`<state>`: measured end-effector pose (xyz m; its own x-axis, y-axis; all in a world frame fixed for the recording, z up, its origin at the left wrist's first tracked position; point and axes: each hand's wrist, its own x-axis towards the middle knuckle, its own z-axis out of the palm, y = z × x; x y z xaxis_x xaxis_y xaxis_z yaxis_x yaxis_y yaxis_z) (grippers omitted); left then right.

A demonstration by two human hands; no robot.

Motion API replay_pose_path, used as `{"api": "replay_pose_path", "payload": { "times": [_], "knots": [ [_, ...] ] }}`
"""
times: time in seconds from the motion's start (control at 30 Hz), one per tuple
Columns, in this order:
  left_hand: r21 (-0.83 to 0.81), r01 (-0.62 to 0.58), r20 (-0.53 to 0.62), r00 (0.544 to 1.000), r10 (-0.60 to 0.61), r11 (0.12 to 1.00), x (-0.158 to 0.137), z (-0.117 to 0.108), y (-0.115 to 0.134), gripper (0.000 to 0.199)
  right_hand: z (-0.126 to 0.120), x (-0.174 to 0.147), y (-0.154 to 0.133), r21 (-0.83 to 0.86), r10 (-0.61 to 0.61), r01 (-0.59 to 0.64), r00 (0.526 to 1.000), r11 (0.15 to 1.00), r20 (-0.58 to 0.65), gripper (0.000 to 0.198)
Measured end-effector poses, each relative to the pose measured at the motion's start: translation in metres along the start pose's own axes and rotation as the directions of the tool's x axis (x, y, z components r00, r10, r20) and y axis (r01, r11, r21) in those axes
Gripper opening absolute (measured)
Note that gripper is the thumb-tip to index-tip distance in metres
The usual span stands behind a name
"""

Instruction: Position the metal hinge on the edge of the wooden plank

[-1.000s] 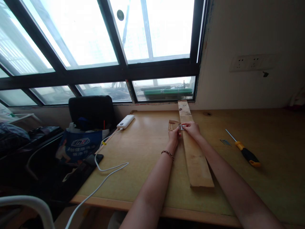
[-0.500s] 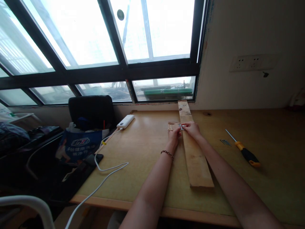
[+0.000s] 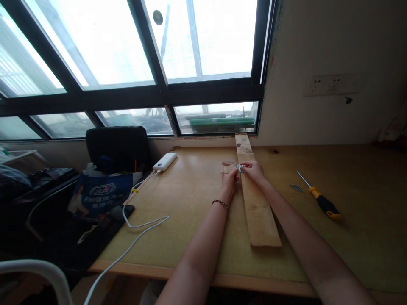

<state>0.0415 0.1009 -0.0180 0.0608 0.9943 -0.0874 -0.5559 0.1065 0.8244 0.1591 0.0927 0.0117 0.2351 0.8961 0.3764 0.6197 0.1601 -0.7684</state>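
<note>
A long wooden board [image 3: 259,212] lies lengthwise on the table, its far end near the window. Against its left edge sits a short wooden block [image 3: 226,166]. Over the joint between the two is a small shiny metal hinge [image 3: 239,168], partly covered by fingers. My left hand [image 3: 230,178] has its fingers closed at the hinge's left side, close to the block. From the right, my right hand [image 3: 253,170] pinches the hinge above the board. Several screws [image 3: 296,187] and a yellow-and-black screwdriver [image 3: 321,199] lie to the right of the board.
A white power bank [image 3: 165,162] with a white cable [image 3: 140,226] rests along the table's left edge. Beyond that edge stand a black chair [image 3: 117,142] and a blue bag [image 3: 98,190]. The window and wall bound the table [image 3: 190,245] at the back.
The whole view has shifted slightly, so everything appears a little further left. Both hands stay at the hinge, with only slight finger movement.
</note>
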Motion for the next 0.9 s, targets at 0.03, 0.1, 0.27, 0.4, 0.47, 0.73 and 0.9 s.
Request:
{"api": "replay_pose_path", "payload": {
  "times": [0.03,0.1,0.27,0.4,0.47,0.73,0.9],
  "knots": [
    [-0.006,-0.008,0.001,1.000,0.008,1.000,0.001,0.000,-0.001,0.024,-0.004,-0.001,-0.002,0.034,0.003,-0.002,1.000,0.999,-0.011,0.028],
    [-0.014,-0.010,0.001,1.000,0.011,1.000,0.002,-0.001,-0.002,0.025,-0.017,-0.005,-0.002,0.071,0.009,-0.004,0.998,0.997,-0.060,0.033],
    [-0.012,0.021,-0.013,1.000,-0.021,1.000,0.001,-0.001,-0.002,0.025,-0.077,-0.033,0.020,-0.366,-0.125,0.065,0.982,0.929,-0.143,0.026],
    [-0.011,0.030,-0.024,0.999,-0.030,1.000,-0.002,0.001,-0.002,0.025,-0.109,-0.058,0.056,-0.721,0.025,-0.066,0.997,0.689,-0.068,0.026],
    [0.001,0.051,-0.033,0.998,-0.051,0.999,-0.002,0.000,-0.002,0.026,-0.113,-0.064,0.070,-0.786,0.115,-0.075,0.993,0.614,-0.005,0.023],
    [0.001,0.065,-0.027,0.998,-0.065,0.998,-0.002,-0.001,-0.004,0.025,-0.107,-0.067,0.082,-0.838,0.245,-0.150,0.969,0.524,-0.020,0.027],
    [-0.011,0.034,-0.019,0.999,-0.034,0.999,-0.001,0.000,-0.005,0.025,-0.106,-0.067,0.087,-0.826,0.284,-0.168,0.959,0.537,-0.010,0.028]
  ]
}}
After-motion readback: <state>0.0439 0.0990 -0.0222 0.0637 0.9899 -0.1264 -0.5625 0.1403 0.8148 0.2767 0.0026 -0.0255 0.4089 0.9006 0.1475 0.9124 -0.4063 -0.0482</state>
